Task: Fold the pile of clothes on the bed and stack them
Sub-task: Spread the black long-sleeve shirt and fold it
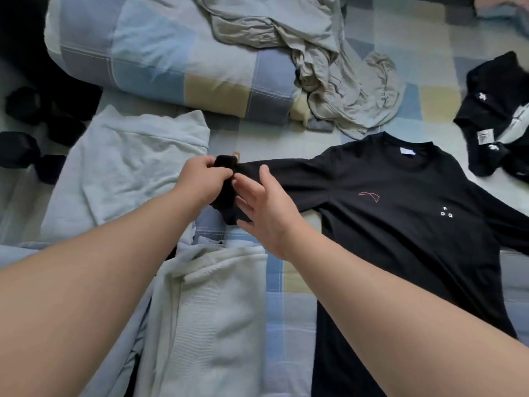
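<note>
Surface: a bed (289, 310) under a checked sheet of blue, yellow, grey and white squares. It fills the whole view, and we see nothing of the room beyond it. A rolled quilt (160, 58) in the same check lies across the upper left.

Scattered clothes:
- A grey-green garment (329, 61) is crumpled against the right end of the quilt and spills onto the sheet.
- A black heap (498, 110) with white labels lies at the far right edge.
- Several dark rolled bundles (23, 101) lie at the far left; we cannot tell what they are.
- A pale blue garment (128, 173) lies loosely folded at left.
- A second pale blue piece (211, 310) lies lengthwise at bottom centre, between our forearms.

Task item: the black shirt (400, 224) is long-sleeved and lies spread flat, front up, on the right half of the bed. Its collar points away from us and its hem runs off the bottom of the view. There is a white tag inside the neck, a small pink line emblem on one side of the chest, and three small white letters on the other. One sleeve stretches left across the sheet towards the pale blue garment, and the other runs off to the right.

Hands: the left hand (204, 176) has its fingers curled round the cuff (226, 163) of the outstretched sleeve, which is bunched in its grip. The right hand (266, 207) is open, fingers straight and spread, thumb raised. Its fingertips lie against the sleeve just beside the cuff.
</note>
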Available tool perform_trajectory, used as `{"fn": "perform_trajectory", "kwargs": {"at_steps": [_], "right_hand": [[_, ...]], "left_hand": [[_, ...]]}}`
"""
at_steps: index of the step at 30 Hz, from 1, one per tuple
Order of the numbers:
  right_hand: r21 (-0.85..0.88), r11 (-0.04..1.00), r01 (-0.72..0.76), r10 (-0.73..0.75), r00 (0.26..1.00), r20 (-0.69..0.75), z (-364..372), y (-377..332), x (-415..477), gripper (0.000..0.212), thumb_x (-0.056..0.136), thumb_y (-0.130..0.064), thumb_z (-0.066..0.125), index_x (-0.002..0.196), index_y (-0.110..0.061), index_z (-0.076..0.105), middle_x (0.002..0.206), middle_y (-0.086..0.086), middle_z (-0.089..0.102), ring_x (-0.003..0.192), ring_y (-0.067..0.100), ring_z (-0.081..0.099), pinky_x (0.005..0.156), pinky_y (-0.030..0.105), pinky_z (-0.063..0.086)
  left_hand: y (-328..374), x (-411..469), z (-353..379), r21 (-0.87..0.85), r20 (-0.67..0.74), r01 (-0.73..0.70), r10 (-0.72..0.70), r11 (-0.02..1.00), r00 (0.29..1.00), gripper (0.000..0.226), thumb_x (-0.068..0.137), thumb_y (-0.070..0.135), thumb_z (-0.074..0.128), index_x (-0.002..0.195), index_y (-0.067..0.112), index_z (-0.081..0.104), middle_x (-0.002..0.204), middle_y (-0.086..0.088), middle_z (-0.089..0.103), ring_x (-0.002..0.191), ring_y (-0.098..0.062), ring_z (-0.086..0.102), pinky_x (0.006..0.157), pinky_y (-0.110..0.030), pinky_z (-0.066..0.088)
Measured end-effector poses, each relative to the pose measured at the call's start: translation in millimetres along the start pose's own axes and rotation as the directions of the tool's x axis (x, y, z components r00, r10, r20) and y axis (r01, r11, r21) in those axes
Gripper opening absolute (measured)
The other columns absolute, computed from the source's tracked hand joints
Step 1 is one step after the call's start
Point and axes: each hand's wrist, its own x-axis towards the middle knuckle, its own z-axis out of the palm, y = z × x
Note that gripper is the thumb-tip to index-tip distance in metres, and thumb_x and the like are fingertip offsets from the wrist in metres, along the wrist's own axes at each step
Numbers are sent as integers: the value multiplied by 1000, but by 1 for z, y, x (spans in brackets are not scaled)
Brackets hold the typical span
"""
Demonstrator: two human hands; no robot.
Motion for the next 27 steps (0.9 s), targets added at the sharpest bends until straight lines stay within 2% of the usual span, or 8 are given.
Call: {"fn": "perform_trajectory", "kwargs": {"at_steps": [4,7,11,14,19,21,23,27], "right_hand": [[-34,999,-6,4,999,-48,-6,19,15,61,99,-68,28,140,-32,56,142,-13,57,144,15,37,121,51,24],[-84,996,-4,-2,998,-70,8,26,28,57,100,-66,30,140,-34,55,142,-14,57,143,13,38,120,49,27],[-186,982,-20,-1,993,-114,54,30,58,55,99,-63,37,147,-36,46,154,-13,44,146,14,33,121,47,25],[-328,944,30,-72,990,-118,101,33,90,55,103,-55,39,153,-34,36,159,-13,32,148,13,28,122,35,19],[-508,855,107,-116,993,15,145,50,131,49,104,-42,41,150,-25,45,155,-7,42,143,12,36,121,34,23],[-541,832,124,-126,991,33,136,55,123,45,104,-38,43,147,-26,49,152,-9,46,140,10,39,117,30,27],[-530,841,108,-148,988,-34,113,58,100,39,103,-37,46,141,-30,55,145,-11,54,135,10,46,114,32,34],[-441,897,17,-174,932,-318,41,67,30,23,100,-24,53,121,-26,63,122,-1,69,113,16,63,99,39,49]], "left_hand": [[-20,34,-59,128,-343,73,-25,989,939,18,93,14,57,110,11,64,102,-10,63,93,-30,57,78,-32,43],[-34,53,-105,212,-418,124,-24,969,908,12,94,12,51,103,16,58,99,-7,60,91,-30,54,76,-33,41],[-56,76,-139,252,-410,133,-19,959,912,13,95,13,49,103,9,58,98,-10,59,88,-31,54,74,-34,41],[-76,91,-150,276,-377,133,-20,952,926,14,100,16,49,111,13,57,105,-7,58,92,-29,52,79,-32,39],[-104,97,-155,236,-342,150,-63,960,938,26,100,23,53,125,19,57,121,-4,61,99,-25,56,84,-33,42],[-107,88,-154,324,-362,121,5,938,932,30,99,26,53,129,23,51,131,-2,55,113,-27,53,96,-40,43],[-104,71,-146,426,-331,33,121,904,936,31,98,25,52,129,24,50,134,0,51,123,-28,47,104,-44,39],[-90,22,-92,407,-64,-268,320,873,945,19,95,19,53,113,20,59,119,-2,57,111,-26,55,95,-39,45]]}}
